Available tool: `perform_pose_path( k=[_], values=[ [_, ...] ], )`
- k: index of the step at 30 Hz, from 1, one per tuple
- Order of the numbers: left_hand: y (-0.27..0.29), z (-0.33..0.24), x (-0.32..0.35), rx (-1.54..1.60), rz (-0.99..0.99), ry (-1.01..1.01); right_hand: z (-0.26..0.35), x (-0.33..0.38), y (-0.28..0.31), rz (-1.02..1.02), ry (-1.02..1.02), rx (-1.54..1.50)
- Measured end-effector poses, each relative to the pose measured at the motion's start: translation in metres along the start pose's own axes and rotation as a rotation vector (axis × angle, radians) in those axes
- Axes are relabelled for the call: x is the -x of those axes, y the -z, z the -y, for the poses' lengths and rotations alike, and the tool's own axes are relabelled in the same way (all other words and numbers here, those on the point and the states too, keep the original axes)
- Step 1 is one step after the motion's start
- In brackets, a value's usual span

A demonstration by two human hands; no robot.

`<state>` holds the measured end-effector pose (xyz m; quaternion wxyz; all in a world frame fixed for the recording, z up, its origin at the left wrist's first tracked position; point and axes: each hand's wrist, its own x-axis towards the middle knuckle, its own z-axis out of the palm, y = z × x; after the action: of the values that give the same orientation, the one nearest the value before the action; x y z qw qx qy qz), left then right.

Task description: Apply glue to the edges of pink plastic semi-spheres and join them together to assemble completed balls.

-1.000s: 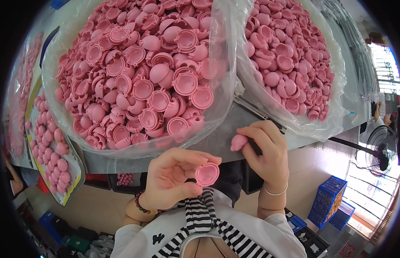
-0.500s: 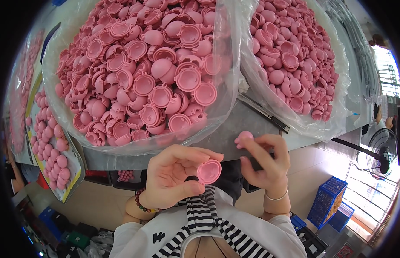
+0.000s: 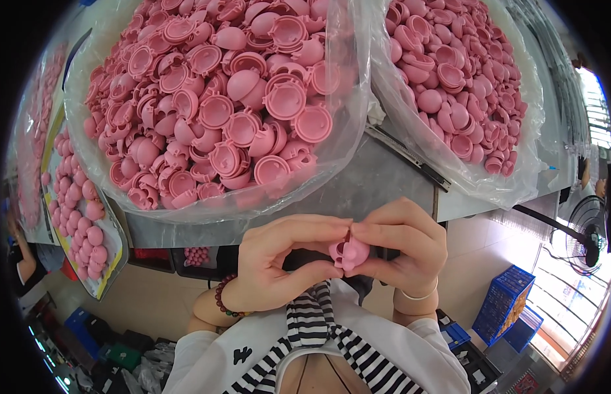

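Observation:
Over the table's near edge, my left hand [image 3: 269, 262] and my right hand [image 3: 410, 246] meet fingertip to fingertip. A pink plastic half-shell [image 3: 339, 255] is pinched in the left one, its edge mostly behind my fingers. My right fingers grip a second pink half-shell [image 3: 359, 251], rounded side outward, with small knobs on it. The two pieces touch, with a dark gap visible between them; whether they are locked together I cannot tell. Beyond my hands, a clear plastic bag [image 3: 350, 154] stands heaped with similar pink shells [image 3: 246, 88].
Another clear bag [image 3: 532, 174] of smaller-looking pink pieces stands at the right. Between the bags lies a slim utility knife [image 3: 410, 156] on the grey table [image 3: 318, 203]. A yellow-edged tray [image 3: 115, 262] of pink balls is at the left. Blue crates [image 3: 505, 305] and a fan [image 3: 584, 236] stand right.
My hands have come together, the right moving left to the left hand. The half-shell in my left hand has turned, and the right hand's piece now meets it.

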<state>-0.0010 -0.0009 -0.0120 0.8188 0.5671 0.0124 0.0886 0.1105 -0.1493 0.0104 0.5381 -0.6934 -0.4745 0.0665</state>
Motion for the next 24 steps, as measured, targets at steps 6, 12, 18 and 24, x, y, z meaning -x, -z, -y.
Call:
perform_pose_path(
  k=[6,12,18,24],
  values=[
    [0.001,0.003,-0.001,-0.164,-0.005,-0.043,-0.002,0.007,-0.002,-0.011,-0.094,-0.085],
    [0.003,0.002,-0.005,-0.241,0.024,-0.094,-0.001,0.006,-0.001,0.004,-0.071,-0.038],
    [0.002,-0.001,-0.010,-0.162,0.009,-0.056,0.000,0.013,-0.008,-0.132,-0.003,-0.071],
    [0.001,0.004,-0.006,-0.169,-0.017,-0.076,0.003,0.017,-0.021,-0.186,0.210,0.114]
  ],
)
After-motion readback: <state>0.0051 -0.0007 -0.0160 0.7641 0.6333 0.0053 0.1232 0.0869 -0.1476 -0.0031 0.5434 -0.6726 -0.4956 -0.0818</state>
